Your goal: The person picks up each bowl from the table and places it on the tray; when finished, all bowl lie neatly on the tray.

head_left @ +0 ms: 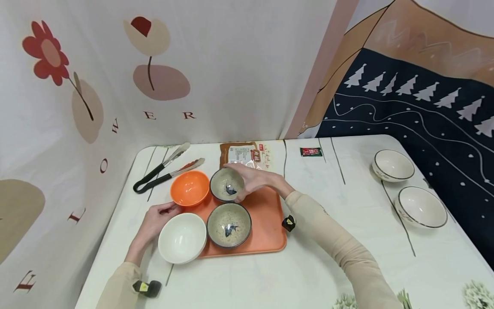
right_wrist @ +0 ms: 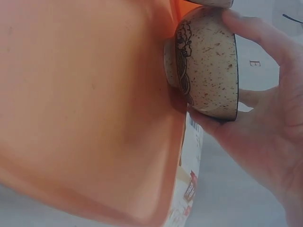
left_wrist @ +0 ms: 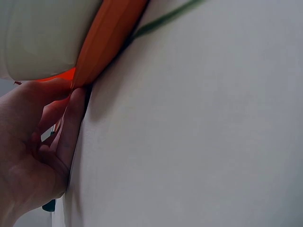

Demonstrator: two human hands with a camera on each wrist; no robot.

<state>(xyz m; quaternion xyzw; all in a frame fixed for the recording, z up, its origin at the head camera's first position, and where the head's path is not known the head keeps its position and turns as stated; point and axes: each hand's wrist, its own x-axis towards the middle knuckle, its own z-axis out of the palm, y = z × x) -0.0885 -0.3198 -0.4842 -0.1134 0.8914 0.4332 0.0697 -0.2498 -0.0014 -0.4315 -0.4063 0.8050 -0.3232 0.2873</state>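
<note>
An orange tray (head_left: 266, 223) carries an orange bowl (head_left: 190, 189), a white bowl (head_left: 182, 238) and two speckled bowls with a blue fish inside. My right hand (head_left: 252, 180) grips the farther speckled bowl (head_left: 224, 184) at its rim, thumb and fingers on opposite sides. From the right wrist view, this bowl (right_wrist: 210, 66) is over the tray surface (right_wrist: 85, 85). The nearer speckled bowl (head_left: 229, 225) sits beside the white one. At the tray's left edge, my left hand (head_left: 160, 219) pinches the rim between the orange and white bowls; its fingers (left_wrist: 73, 111) are partly hidden.
Black-handled tongs (head_left: 166, 169) lie at the back left. A brown-and-white food packet (head_left: 247, 154) is behind the tray, with a small green-and-red packet (head_left: 311, 152) to its right. Two white bowls, one farther (head_left: 393, 165) and one nearer (head_left: 420, 207), stand near the table's right edge.
</note>
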